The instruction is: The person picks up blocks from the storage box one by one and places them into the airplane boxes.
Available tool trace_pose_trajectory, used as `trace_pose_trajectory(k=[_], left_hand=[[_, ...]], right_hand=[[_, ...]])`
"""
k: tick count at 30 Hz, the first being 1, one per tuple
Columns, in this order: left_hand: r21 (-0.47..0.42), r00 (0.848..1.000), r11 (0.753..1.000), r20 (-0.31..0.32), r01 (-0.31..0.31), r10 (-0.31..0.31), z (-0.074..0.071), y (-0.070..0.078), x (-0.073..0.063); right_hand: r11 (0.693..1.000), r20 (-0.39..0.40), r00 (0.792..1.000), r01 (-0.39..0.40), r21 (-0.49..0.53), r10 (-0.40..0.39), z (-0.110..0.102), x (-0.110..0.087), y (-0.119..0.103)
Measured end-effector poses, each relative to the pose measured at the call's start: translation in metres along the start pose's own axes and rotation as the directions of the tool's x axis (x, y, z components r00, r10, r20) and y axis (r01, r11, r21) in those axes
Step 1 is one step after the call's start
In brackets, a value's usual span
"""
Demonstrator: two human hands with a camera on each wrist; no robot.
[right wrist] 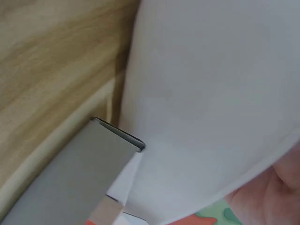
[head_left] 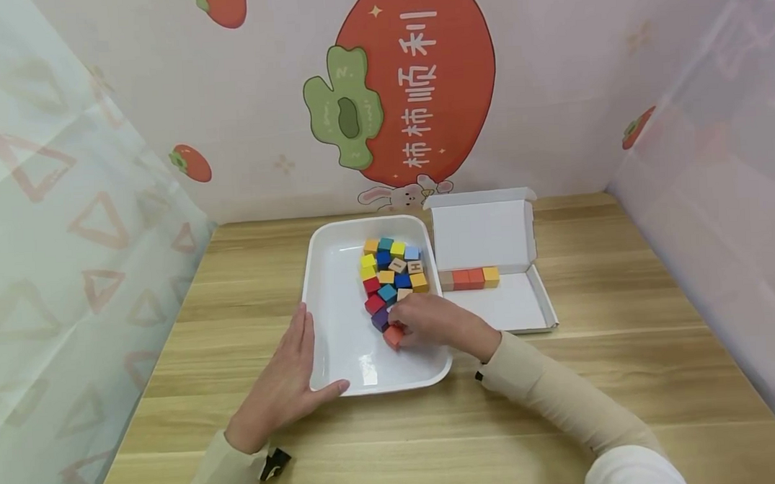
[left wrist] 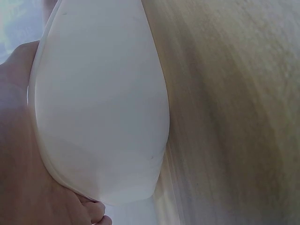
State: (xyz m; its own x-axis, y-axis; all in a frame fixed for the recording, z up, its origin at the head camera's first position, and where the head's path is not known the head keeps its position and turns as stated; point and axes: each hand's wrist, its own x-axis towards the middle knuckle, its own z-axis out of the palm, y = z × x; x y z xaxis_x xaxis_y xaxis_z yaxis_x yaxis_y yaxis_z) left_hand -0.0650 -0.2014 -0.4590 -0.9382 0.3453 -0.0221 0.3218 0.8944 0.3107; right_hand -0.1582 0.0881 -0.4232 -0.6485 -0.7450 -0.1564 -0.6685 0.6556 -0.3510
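Note:
In the head view, a white tray (head_left: 341,374) holds several coloured cube blocks, bunched along its right half. My right hand (head_left: 436,321) reaches over the tray's right rim with fingers curled down, and pinches an orange-red cube block (head_left: 393,337) at the near end of the bunch. A purple block (head_left: 381,319) lies right beside that cube. My left hand (head_left: 288,373) rests against the tray's left rim, fingers straight along the side and thumb at the near corner. In the left wrist view, the left hand (left wrist: 28,154) lies along the tray's outer wall (left wrist: 103,103).
An open white cardboard box (head_left: 510,305) stands against the tray's right side, lid raised at the back. Inside it, a row of blocks (head_left: 470,279), beige, orange-red and orange, lines the back edge. Two letter blocks (head_left: 415,267) sit in the tray. A printed cloth hangs behind the wooden table (head_left: 625,333).

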Motion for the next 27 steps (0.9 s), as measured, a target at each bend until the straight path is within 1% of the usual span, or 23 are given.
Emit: trace_pose_trajectory(k=[3,6,11,14,19,23,27], left_hand=[[0.000,1.000,1.000,-0.003,-0.007,0.007,0.000,0.000,0.000],[0.001,1.000,1.000,-0.014,-0.020,0.020,-0.001,-0.001,0.000],[0.007,1.000,1.000,-0.016,-0.021,0.021,-0.001,-0.002,0.000],[0.007,1.000,1.000,-0.010,-0.016,0.016,-0.001,-0.001,0.000],[0.004,1.000,1.000,-0.005,-0.006,0.006,-0.001,0.000,0.000],[0.004,1.000,1.000,-0.011,-0.012,0.012,-0.002,-0.001,-0.001],[0.005,1.000,1.000,-0.010,-0.012,0.012,-0.002,0.000,-0.001]], right_hand=[[1.000,-0.001,1.000,-0.025,0.012,0.025,-0.007,-0.006,0.000],[0.997,-0.009,0.998,-0.062,0.051,0.063,-0.017,-0.014,0.001],[0.986,-0.045,0.991,-0.122,0.114,0.128,-0.038,-0.032,0.009],[0.981,-0.084,0.985,-0.136,0.136,0.149,-0.049,-0.046,0.020],[0.981,-0.184,0.969,-0.138,0.138,0.162,-0.062,-0.072,0.042],[0.978,-0.245,0.950,-0.167,0.124,0.193,-0.066,-0.093,0.062],[0.979,-0.296,0.935,-0.175,0.103,0.198,-0.068,-0.113,0.080]])
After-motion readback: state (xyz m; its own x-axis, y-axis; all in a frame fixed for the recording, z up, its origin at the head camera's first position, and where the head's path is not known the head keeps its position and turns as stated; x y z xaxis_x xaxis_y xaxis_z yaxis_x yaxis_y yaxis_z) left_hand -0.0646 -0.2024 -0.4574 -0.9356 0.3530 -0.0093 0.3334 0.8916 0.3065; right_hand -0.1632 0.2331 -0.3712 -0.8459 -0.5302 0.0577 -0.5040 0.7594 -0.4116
